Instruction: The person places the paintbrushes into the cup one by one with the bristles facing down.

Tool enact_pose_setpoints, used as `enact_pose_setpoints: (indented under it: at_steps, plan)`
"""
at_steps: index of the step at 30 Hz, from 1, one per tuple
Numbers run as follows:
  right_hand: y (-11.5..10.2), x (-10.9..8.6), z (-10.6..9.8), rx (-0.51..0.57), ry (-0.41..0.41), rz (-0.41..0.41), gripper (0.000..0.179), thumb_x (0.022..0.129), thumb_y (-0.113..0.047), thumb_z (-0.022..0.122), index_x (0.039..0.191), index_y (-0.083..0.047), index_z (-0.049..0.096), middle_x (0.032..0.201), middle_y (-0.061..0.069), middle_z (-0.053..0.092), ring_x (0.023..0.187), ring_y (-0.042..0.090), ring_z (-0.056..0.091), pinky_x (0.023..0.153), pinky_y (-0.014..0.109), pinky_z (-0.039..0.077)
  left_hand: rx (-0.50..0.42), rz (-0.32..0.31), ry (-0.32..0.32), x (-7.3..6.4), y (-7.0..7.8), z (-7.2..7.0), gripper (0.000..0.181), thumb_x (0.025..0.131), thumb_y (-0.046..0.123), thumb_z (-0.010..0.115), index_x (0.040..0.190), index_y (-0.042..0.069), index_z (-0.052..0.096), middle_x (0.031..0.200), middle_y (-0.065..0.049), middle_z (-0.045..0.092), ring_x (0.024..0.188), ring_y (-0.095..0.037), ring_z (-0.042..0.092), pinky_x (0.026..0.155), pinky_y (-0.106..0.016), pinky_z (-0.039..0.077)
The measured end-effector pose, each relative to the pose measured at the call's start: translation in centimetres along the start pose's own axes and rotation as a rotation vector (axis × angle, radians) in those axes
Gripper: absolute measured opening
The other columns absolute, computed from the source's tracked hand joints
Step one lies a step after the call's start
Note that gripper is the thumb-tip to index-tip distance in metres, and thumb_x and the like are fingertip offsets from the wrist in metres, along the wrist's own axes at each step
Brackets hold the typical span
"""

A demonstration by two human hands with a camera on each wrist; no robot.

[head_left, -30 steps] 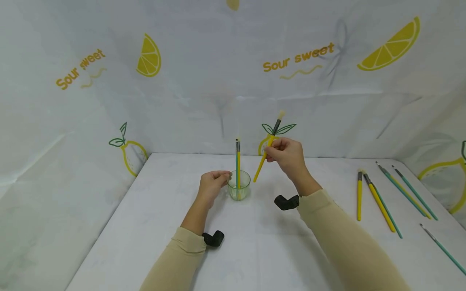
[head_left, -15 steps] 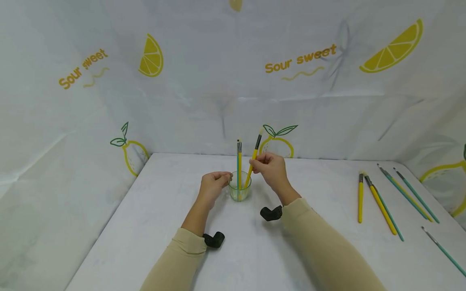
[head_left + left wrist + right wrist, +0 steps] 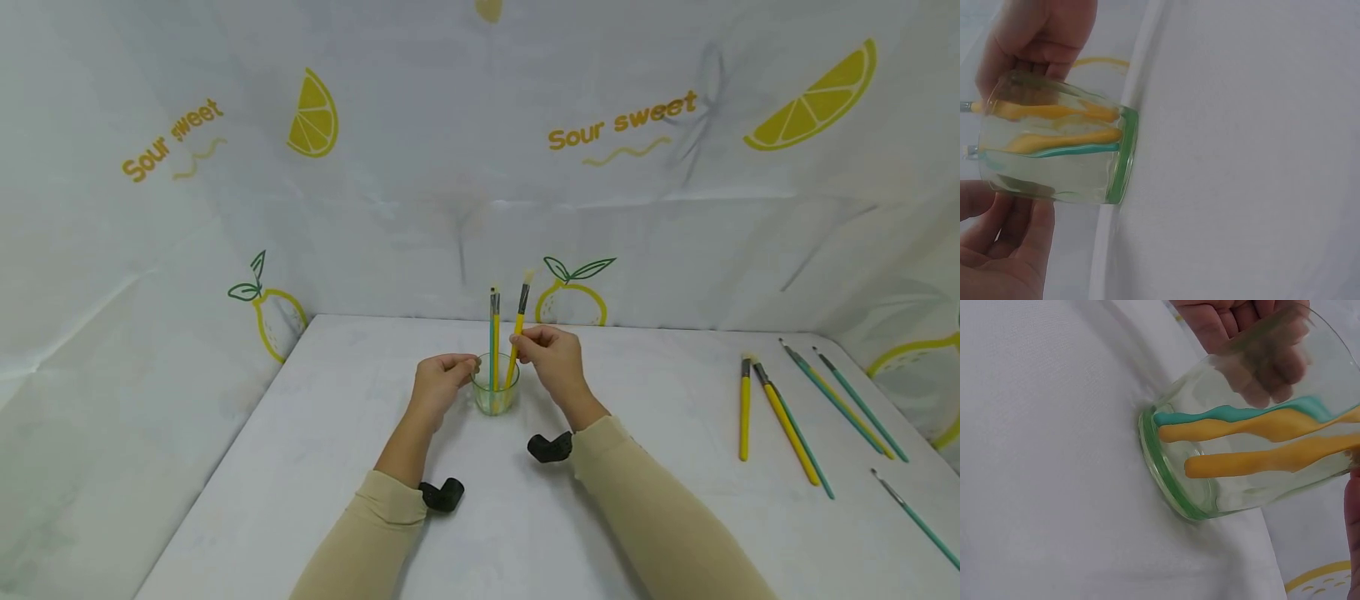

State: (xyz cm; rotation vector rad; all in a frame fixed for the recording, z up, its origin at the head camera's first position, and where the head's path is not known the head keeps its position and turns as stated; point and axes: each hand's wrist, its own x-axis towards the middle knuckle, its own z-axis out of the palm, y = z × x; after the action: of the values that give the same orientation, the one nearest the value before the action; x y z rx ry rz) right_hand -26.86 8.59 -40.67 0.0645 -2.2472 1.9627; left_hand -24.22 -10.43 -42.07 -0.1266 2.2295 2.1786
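Observation:
A clear glass tumbler with a green-tinted base (image 3: 1079, 181) stands on the white table. My left hand (image 3: 438, 383) pinches its rim on the left side. Thumb and fingers of my right hand (image 3: 557, 360) hold a yellow-handled paintbrush (image 3: 522, 300) at the right side of the mouth, bristles up. In the right wrist view, this brush's handle end (image 3: 1235, 464) is down inside the glass, close over the bottom. A teal paintbrush (image 3: 492, 333) and another yellow paintbrush (image 3: 497, 337) stand upright beside it in the glass.
Several more paintbrushes lie on the table (image 3: 315, 433) at the right: a short yellow one (image 3: 744, 417), a thicker yellow one (image 3: 789, 429) beside a teal one, and others farther right. A lone teal brush (image 3: 911, 508) lies near the right front. A white printed sheet (image 3: 420, 150) hangs behind.
My right hand has moved left and down, bringing the yellow paintbrush from the air beside the glass into it and more upright. My left hand has stayed at the rim.

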Motion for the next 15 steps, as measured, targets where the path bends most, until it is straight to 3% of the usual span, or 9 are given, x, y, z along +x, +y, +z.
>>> enact_pose_setpoints:
  at_steps: [8, 15]
  plan:
    - [0.47, -0.01, 0.55, 0.036, -0.027, 0.005, 0.021, 0.088, -0.02, 0.074, 0.097, -0.002, 0.073, 0.082, 0.001, 0.07, 0.074, 0.015, 0.064, 0.072, 0.023, 0.058, 0.015, -0.007, 0.004, -0.17, 0.13, -0.03, 0.02, 0.095, 0.014, 0.065, 0.108, 0.0, 0.072, 0.112, -0.012, 0.072, 0.104, -0.022, 0.069, 0.093, -0.029, 0.057]
    - [0.72, 0.16, 0.67, 0.017, -0.06, 0.024, 0.026, 0.089, -0.025, 0.073, 0.101, -0.003, 0.073, 0.087, 0.003, 0.07, 0.08, 0.015, 0.064, 0.076, 0.022, 0.057, 0.02, -0.005, 0.008, -0.18, 0.14, 0.03, 0.02, 0.095, 0.014, 0.065, 0.107, 0.0, 0.072, 0.112, -0.012, 0.072, 0.103, -0.022, 0.07, 0.091, -0.028, 0.058]
